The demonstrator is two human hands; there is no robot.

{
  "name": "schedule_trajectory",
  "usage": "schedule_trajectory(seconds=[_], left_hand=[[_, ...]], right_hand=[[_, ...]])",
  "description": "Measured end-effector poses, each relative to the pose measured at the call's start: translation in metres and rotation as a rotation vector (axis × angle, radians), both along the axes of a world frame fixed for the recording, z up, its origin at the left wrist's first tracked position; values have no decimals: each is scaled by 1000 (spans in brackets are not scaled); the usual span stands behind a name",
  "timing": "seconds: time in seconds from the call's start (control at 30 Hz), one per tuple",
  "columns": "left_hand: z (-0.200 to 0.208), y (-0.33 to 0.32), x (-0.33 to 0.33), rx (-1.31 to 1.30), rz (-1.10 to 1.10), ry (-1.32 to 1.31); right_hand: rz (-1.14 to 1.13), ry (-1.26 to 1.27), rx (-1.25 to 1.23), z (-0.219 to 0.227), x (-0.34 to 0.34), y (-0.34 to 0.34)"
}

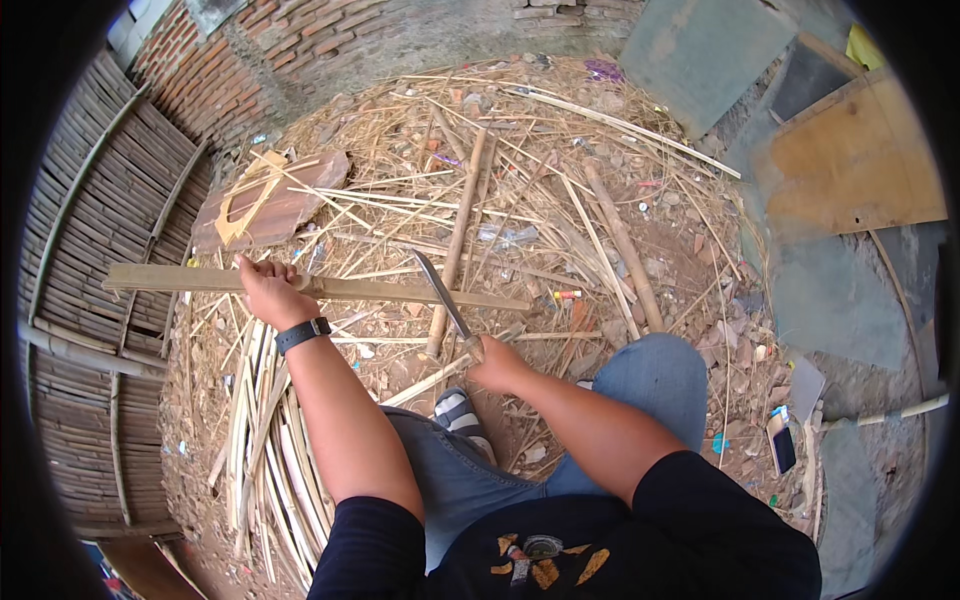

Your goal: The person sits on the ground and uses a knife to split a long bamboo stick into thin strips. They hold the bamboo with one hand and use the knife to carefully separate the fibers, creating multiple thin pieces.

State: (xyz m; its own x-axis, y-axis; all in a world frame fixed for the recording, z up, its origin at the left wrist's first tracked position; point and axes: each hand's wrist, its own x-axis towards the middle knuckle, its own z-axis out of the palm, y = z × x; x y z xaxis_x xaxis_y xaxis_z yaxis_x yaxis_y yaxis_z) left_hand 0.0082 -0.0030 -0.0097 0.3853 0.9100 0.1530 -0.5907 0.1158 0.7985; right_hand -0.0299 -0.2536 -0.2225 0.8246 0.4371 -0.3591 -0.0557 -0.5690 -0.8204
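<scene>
Left hand: our left hand [268, 290], left of the frame's centre, is wrapped around the slat, its thumb pointing toward the top.
Slat: the slat [390, 290] runs from the left of the frame to just past its centre, nearly level, the right end slightly lower and narrower.
Right hand: our right hand [497, 362], at the centre and a little lower, is clenched on the handle of the knife.
Knife: the knife [436, 287] slants up to the left, its blade crossing the slat in our view; whether the two touch, we cannot tell.
Poles: one pole [463, 225] stretches behind the slat, near the centre; another pole [622, 245] lies right of it.
Strips: we see a bundle of strips [262, 440] at the lower left, beside our left forearm.
Wrist: a dark watch [303, 334] sits just below our left hand.
Legs: our jeans [655, 380] and a striped sock [460, 412] show at the lower centre.
Ground: a rusty sheet [280, 212] lies at the upper left, a phone [782, 445] at the lower right.
Edges: we have a bamboo wall [85, 250] at the left, bricks [215, 85] at the upper left and a brown board [855, 150] at the upper right.
</scene>
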Motion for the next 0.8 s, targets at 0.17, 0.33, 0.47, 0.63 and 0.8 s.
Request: schedule_trajectory(seconds=[0.17, 0.33, 0.47, 0.63, 0.8], left_hand=[[1, -2, 2, 0, 14, 13], [3, -8, 3, 6, 22, 14], [3, -2, -1, -11, 19, 25], [2, -8, 1, 14, -15, 3], [4, -8, -1, -16, 35, 16]], right_hand=[[-1, -77, 33, 8, -4, 1], [18, -74, 17, 3, -5, 2], [46, -12, 11, 17, -3, 0], [45, -89, 16, 8, -5, -2], [-20, -55, 16, 7, -5, -2]])
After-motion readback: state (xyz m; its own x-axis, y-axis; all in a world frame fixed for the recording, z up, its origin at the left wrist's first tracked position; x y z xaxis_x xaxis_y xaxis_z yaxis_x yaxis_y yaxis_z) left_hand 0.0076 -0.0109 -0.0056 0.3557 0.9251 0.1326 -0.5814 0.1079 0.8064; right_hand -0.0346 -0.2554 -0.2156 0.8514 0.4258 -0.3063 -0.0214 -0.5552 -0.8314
